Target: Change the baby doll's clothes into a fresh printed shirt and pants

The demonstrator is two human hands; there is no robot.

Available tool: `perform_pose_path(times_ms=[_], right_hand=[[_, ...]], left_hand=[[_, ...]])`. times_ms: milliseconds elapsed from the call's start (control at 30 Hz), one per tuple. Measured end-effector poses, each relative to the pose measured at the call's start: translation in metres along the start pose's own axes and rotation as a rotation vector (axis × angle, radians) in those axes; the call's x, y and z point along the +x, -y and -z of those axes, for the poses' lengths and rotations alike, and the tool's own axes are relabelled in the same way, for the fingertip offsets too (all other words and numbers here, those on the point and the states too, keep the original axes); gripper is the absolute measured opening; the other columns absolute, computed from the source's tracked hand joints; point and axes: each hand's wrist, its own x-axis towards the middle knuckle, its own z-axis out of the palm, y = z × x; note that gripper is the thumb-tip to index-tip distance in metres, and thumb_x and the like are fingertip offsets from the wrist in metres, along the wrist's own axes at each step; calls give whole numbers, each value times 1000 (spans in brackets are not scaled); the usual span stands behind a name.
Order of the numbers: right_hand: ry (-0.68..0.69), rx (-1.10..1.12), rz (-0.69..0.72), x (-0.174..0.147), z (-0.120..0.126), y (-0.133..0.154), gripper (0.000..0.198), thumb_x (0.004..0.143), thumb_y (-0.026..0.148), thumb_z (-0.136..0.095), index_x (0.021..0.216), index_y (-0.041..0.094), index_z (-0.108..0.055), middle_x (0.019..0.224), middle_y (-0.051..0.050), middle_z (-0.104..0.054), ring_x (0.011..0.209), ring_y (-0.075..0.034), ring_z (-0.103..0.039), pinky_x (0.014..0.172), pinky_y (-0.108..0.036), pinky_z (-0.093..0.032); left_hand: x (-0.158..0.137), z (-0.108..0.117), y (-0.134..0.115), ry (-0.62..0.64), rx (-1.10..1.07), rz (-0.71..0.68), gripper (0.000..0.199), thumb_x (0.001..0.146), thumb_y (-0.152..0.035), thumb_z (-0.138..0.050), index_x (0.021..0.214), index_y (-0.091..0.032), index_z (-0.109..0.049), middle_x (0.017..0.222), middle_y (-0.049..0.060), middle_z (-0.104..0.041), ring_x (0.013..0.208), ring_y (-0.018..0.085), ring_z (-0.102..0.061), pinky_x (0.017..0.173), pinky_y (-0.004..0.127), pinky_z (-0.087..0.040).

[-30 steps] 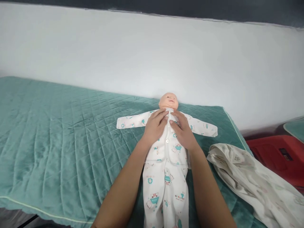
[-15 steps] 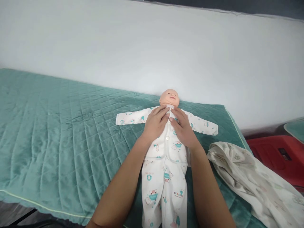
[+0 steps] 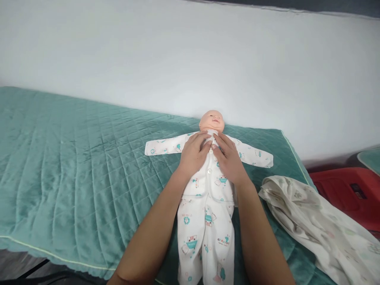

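Observation:
A baby doll (image 3: 211, 121) lies on its back, face up, with its sleeved arms spread to the sides. It wears a white long-sleeved shirt (image 3: 209, 186) printed with small teal and pink pictures, buttoned down the front, and matching trousers (image 3: 191, 233). My left hand (image 3: 194, 152) rests on one side of the chest, fingers stretched towards the collar and thumb beside the button line. Opposite it, my right hand (image 3: 228, 156) lies on the other side in the same way, thumb apart from the fingers. The fingertips nearly meet just below the neck and partly hide the upper front.
Green quilted cover (image 3: 89, 178) spreads under the doll. A crumpled white patterned cloth (image 3: 311, 221) lies at the right, partly over the cover's edge. Beyond that edge is a red plastic object (image 3: 341, 190). A pale wall (image 3: 178, 59) rises behind the doll's head.
The view has shifted very slightly. Both hands stay in nearly the same place on the doll's chest, and the doll has not visibly moved.

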Motion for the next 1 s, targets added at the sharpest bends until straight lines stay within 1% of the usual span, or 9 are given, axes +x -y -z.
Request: perform_pose_path(times_ms=[100,267,400,533,733,867,1000], right_hand=[[-9,29,-44,0,0,1,53,100,55,-42,143,27,-56,156,-7,-45,148,-25,-36,124,-51,-27],[-29,136,-102,0,2,3,49,96,54,-52,137,28,-62,155,-5,-48,147,-26,-38,123,-50,-30],[-111,207,-149,0,0,5,42,94,49,-57,129,27,-69,150,-5,-54,142,-26,-44,121,-49,-35],[-113,243,-137,0,-1,3,40,92,46,-60,126,28,-71,148,-4,-55,141,-26,-45,122,-49,-33],[-82,385,-146,1,1,-4,38,87,45,-68,122,31,-72,149,-2,-54,143,-25,-44,120,-49,-36],[-98,363,-117,1,0,-6,35,88,44,-67,120,30,-73,148,-3,-56,142,-25,-45,120,-50,-35],[-133,276,-67,0,-2,-2,33,92,42,-62,119,28,-73,145,-4,-58,139,-25,-49,119,-50,-37]], left_hand=[[0,0,0,-18,-18,17,24,98,-27,-53,117,-21,-65,135,7,-65,129,21,-57,115,39,-42],[0,0,1,-2,-5,-5,26,98,-28,-51,118,-20,-66,137,7,-64,131,21,-55,117,39,-41],[0,0,2,8,11,-3,29,99,-28,-50,121,-21,-67,138,6,-63,132,20,-54,118,39,-40],[0,0,2,21,33,-10,31,100,-29,-49,125,-22,-66,141,6,-61,134,21,-53,119,40,-39],[0,1,3,36,53,-21,34,101,-30,-48,128,-21,-65,142,7,-60,134,22,-52,119,42,-39],[-1,1,3,43,68,-29,35,101,-31,-47,129,-22,-65,143,7,-59,135,23,-52,119,43,-38],[-1,1,3,48,65,-26,34,101,-31,-47,128,-23,-66,143,7,-59,135,22,-51,119,43,-38]])
